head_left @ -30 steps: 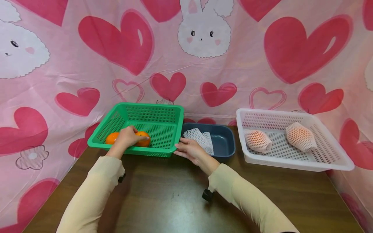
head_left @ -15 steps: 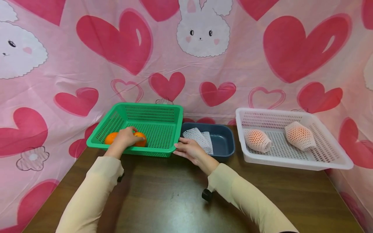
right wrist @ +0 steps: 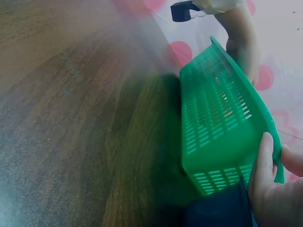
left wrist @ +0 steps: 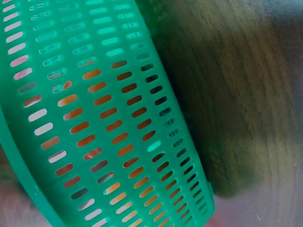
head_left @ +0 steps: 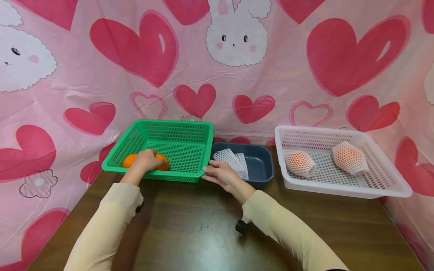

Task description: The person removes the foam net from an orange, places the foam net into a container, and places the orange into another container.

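Observation:
Two oranges lie in the front left of the green basket (head_left: 184, 175). My left hand (head_left: 145, 161) reaches over the front rim and grips the right-hand orange (head_left: 163, 162), thumb across its top. The other orange (head_left: 129, 160) sits just left of that hand, partly covered by it. At the basket's front right corner, my right hand (head_left: 221, 175) pinches the rim; the right wrist view shows the thumb and fingers (right wrist: 264, 158) on either side of it. In the left wrist view the slotted basket wall (left wrist: 118, 113) hides most of the left hand, with orange colour showing through.
A dark blue basin (head_left: 259, 165) with white foam net sleeves (head_left: 230, 162) stands right of the green basket. Farther right, a white basket (head_left: 339, 190) holds two net-wrapped round fruits (head_left: 300, 163). A heart-patterned cloth (head_left: 237, 75) hangs behind the wooden table (head_left: 190, 226).
My left hand and the gripped orange have shifted slightly left, closer to the other orange. The right hand stays on the rim, and the basket has not visibly moved.

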`<state>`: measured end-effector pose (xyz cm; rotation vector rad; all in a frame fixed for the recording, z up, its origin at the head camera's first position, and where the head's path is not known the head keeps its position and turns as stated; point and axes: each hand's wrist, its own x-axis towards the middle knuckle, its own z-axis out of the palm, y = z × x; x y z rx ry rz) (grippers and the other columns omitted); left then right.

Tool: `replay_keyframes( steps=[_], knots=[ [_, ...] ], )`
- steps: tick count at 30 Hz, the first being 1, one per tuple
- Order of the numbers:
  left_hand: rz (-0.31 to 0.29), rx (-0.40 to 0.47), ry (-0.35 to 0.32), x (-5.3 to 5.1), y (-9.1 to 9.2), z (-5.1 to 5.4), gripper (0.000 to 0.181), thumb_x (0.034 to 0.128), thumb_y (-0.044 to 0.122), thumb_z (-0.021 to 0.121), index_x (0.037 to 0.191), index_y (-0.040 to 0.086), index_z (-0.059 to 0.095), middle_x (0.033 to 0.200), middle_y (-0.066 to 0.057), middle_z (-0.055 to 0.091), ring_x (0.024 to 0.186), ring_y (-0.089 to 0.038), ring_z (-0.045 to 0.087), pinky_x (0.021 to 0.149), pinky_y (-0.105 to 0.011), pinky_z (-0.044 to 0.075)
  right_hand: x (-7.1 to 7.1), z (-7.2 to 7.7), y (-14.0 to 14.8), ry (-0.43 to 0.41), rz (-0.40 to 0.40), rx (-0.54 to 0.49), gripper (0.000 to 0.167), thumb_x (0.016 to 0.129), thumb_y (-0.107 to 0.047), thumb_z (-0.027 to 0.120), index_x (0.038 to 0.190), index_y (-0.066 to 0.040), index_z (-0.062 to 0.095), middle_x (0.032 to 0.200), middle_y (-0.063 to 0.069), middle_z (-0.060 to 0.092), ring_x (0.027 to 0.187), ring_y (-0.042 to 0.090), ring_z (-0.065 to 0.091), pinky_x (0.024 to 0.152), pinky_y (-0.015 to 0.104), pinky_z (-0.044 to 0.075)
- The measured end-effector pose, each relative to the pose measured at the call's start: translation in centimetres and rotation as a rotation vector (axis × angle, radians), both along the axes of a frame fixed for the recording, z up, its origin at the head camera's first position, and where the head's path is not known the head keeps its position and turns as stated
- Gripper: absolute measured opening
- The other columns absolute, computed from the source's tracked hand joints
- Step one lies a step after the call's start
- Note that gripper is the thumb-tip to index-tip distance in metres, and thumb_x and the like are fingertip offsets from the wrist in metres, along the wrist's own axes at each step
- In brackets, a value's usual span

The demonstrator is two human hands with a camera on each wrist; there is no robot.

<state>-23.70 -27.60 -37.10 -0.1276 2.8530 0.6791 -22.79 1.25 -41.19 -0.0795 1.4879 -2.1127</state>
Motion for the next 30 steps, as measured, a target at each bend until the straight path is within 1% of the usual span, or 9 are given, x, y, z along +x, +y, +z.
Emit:
replay_keyframes(
  steps=[5, 8, 12, 18, 23, 27, 30],
  knots=[
    [-0.003, -0.006, 0.018, 0.1, 0.0, 0.0, 0.07, 0.0978, 0.03, 0.065, 0.148, -0.013, 0.042, 0.142, -0.038, 0.048, 0.123, -0.053, 0.049, 0.098, -0.061, 0.046, 0.0, -0.1, 0.0, 0.006, -0.016, 0.006, 0.054, 0.104, 0.006, 0.05, 0.154, 0.013, 0.029, 0.148, 0.034, 0.045, 0.116, 0.026, 0.063, 0.1, 0.042, 0.05],
    [-0.005, -0.01, 0.029, 0.1, 0.1, 0.0, 0.068, 0.0974, 0.029, 0.066, 0.147, -0.012, 0.044, 0.141, -0.037, 0.05, 0.122, -0.052, 0.05, 0.097, -0.06, 0.047, 0.1, 0.0, 0.0, 0.001, -0.019, 0.008, 0.055, 0.104, 0.006, 0.051, 0.154, 0.013, 0.029, 0.148, 0.034, 0.045, 0.115, 0.026, 0.063, 0.1, 0.042, 0.05],
    [-0.016, -0.019, 0.033, 0.0, 0.1, -0.2, 0.067, 0.0971, 0.027, 0.066, 0.147, -0.011, 0.045, 0.141, -0.036, 0.05, 0.121, -0.05, 0.051, 0.096, -0.059, 0.048, 0.1, 0.2, 0.1, -0.003, -0.019, 0.01, 0.054, 0.103, 0.007, 0.052, 0.153, 0.013, 0.031, 0.146, 0.034, 0.046, 0.105, 0.021, 0.066, 0.099, 0.042, 0.05],
    [-0.026, -0.041, 0.041, 0.1, 0.4, -0.1, 0.067, 0.0954, 0.025, 0.069, 0.146, -0.012, 0.046, 0.142, -0.037, 0.048, 0.12, -0.05, 0.052, 0.096, -0.059, 0.048, -0.2, 0.7, 0.6, -0.015, 0.015, 0.035, 0.051, 0.104, 0.004, 0.052, 0.152, 0.013, 0.035, 0.147, 0.032, 0.047, 0.089, 0.012, 0.069, 0.096, 0.038, 0.051],
    [-0.028, -0.041, 0.045, 0.1, 0.6, 0.1, 0.069, 0.0954, 0.027, 0.07, 0.147, -0.011, 0.045, 0.142, -0.037, 0.048, 0.12, -0.05, 0.051, 0.095, -0.059, 0.048, -0.4, 1.4, 1.2, -0.026, 0.046, 0.087, 0.052, 0.105, 0.002, 0.053, 0.152, 0.012, 0.035, 0.144, 0.031, 0.051, 0.084, 0.012, 0.07, 0.094, 0.036, 0.054],
    [-0.022, -0.038, 0.05, 0.1, 0.6, 0.2, 0.069, 0.0972, 0.028, 0.068, 0.149, -0.01, 0.043, 0.145, -0.036, 0.045, 0.126, -0.052, 0.048, 0.098, -0.06, 0.047, -0.4, 2.1, 1.9, -0.011, 0.086, 0.151, 0.051, 0.106, -0.004, 0.053, 0.153, 0.01, 0.037, 0.141, 0.028, 0.055, 0.088, 0.016, 0.072, 0.098, 0.039, 0.052],
    [-0.014, -0.036, 0.061, 0.1, 0.6, 0.2, 0.069, 0.0983, 0.03, 0.067, 0.15, -0.008, 0.043, 0.147, -0.036, 0.043, 0.13, -0.053, 0.045, 0.099, -0.061, 0.046, -0.5, 2.3, 2.4, 0.018, 0.13, 0.189, 0.051, 0.107, -0.008, 0.052, 0.153, 0.008, 0.038, 0.142, 0.026, 0.056, 0.1, 0.024, 0.073, 0.1, 0.041, 0.05]
  ],
)
